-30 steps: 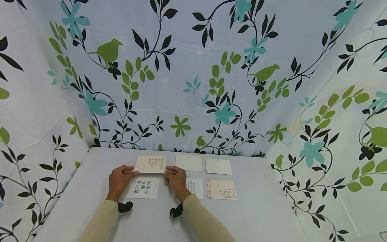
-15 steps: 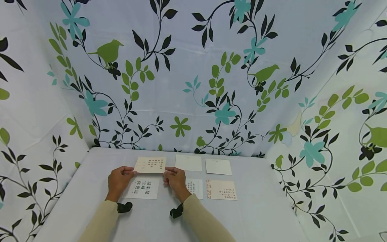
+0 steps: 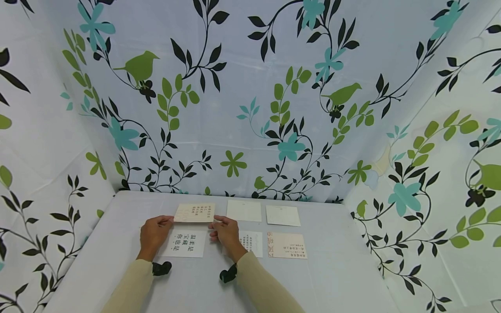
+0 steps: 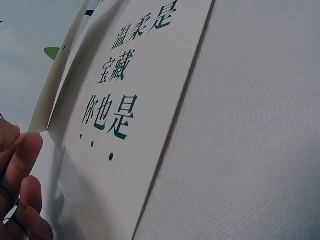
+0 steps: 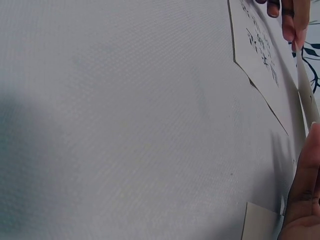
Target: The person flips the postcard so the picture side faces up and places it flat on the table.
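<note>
A cream postcard [image 3: 194, 212] with brown lettering is held by its near corners, its front edge lifted toward the head camera. My left hand [image 3: 155, 234] pinches the left corner between thumb and fingers; the left wrist view shows those fingertips [image 4: 32, 145] at the card's edge. At the other corner is my right hand [image 3: 228, 237], index finger and thumb at the edge. Just nearer lies a white card [image 3: 184, 244] with large dark green characters. In the right wrist view the held postcard [image 5: 307, 95] appears edge-on between both hands.
To the right, two blank-looking cream cards [image 3: 244, 211] lie in the back row. In front are a white card [image 3: 252, 244], partly behind my right hand, and a cream card [image 3: 287, 246] with reddish print. A patterned cloth [image 3: 235, 108] hangs behind the table.
The postcard's near edge has risen slightly. My right thumb and lower fingers have shifted a little left and spread somewhat; my left hand is nearly still. The other cards stay put.
</note>
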A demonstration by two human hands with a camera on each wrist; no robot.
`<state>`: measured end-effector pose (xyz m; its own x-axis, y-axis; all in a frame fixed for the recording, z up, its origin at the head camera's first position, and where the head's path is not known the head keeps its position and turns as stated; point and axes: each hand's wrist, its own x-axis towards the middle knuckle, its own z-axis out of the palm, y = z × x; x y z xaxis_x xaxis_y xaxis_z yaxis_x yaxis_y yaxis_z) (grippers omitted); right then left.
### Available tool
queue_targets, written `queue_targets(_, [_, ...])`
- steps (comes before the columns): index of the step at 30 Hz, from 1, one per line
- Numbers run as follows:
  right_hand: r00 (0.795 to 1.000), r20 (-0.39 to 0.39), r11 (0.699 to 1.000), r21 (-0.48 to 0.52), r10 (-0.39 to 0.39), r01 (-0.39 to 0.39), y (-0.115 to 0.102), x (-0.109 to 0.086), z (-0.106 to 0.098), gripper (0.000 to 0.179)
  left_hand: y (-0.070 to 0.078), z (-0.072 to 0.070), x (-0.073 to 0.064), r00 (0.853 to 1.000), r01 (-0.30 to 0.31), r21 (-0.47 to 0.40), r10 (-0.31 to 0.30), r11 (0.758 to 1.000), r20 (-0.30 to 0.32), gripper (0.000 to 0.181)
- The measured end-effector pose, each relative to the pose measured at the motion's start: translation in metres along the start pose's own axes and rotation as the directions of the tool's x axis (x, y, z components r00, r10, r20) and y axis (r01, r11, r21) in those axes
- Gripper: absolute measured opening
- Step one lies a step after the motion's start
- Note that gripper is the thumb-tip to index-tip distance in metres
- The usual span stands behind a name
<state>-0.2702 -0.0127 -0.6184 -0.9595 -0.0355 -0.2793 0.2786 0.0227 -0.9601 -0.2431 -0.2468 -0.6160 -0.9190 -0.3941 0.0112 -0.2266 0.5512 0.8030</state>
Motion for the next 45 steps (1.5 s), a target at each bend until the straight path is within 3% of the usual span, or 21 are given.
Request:
queue_targets(27, [0.990, 0.127, 0.998, -0.023, 0.067, -0.064, -0.002, -0.001, 0.003, 0.050, -0.003, 0.002, 0.006, 0.997, -0.033, 0.158, 0.021, 0.987, 0.079, 0.038])
queue_targets(36, [0.983, 0.158, 0.995, -0.045, 0.093, -0.086, -0.005, -0.004, 0.002, 0.058, -0.007, 0.002, 0.006, 0.993, -0.053, 0.170, 0.034, 0.984, 0.116, 0.042])
queue_targets(45, [0.988, 0.134, 0.996, -0.038, 0.079, -0.075, -0.004, -0.005, -0.005, 0.051, -0.009, 0.009, 0.006, 0.998, -0.038, 0.180, 0.028, 0.983, 0.060, 0.042])
